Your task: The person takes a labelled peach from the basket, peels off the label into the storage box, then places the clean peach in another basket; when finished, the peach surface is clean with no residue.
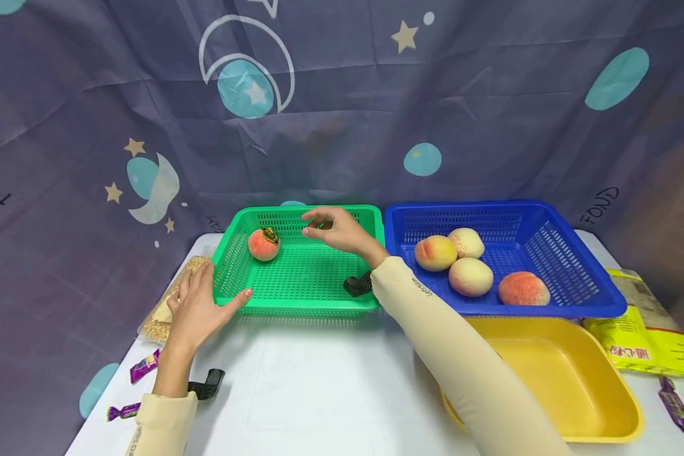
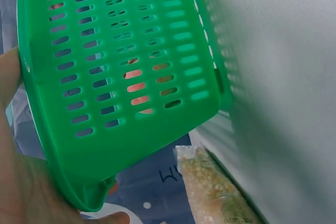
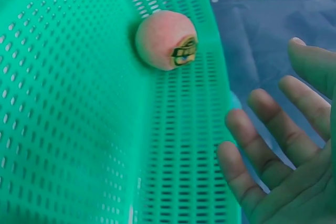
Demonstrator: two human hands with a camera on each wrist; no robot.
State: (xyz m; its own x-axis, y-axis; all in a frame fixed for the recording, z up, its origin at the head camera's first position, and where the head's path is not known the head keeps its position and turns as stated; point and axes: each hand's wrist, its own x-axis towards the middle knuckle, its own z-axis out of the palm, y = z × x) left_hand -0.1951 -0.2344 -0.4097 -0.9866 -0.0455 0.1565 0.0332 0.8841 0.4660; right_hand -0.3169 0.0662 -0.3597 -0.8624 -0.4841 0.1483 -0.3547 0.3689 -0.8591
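Observation:
A pinkish-red peach [image 1: 264, 245] with a dark and gold sticker lies in the back left part of the green basket [image 1: 304, 304]. Over that basket my right hand [image 1: 342, 231] hovers with loosely bent fingers and holds nothing; the right wrist view shows the peach [image 3: 165, 40] apart from those fingers [image 3: 252, 135]. My left hand [image 1: 196, 310] is at the basket's left front corner, thumb spread from the fingers. In the left wrist view this hand [image 2: 23, 182] lies along the green rim; how firmly it touches cannot be told.
Several peaches [image 1: 470, 277] lie in a blue basket [image 1: 581, 310] at right. Before it stands a yellow basin [image 1: 570, 380], partly covered by my right sleeve. Yellow packet [image 1: 633, 335] and purple candy [image 1: 677, 408] sit far right; a grain bag [image 1: 156, 329] and purple candies [image 1: 145, 365] lie left.

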